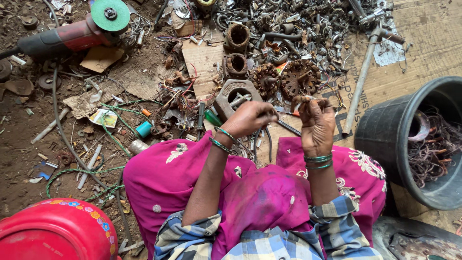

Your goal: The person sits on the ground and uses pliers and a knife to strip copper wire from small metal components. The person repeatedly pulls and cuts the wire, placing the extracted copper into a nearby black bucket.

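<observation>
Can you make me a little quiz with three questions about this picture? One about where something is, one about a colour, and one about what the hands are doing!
1. Where is the black bucket?
A. At the right side of the picture
B. At the top left
C. On the person's lap

2. What colour is the disc on the angle grinder?
A. Yellow
B. Green
C. White

3. What are the two hands doing?
A. Lying flat on the ground
B. Holding the red tub
C. Raised over the lap, fingers closed on small scrap pieces

Answers:
1. A, it stands at the right edge, with tangled wire inside.
2. B, the round disc at the top is green.
3. C, the left hand and the right hand are curled over the pink cloth, each pinching something small that I cannot make out.
</observation>
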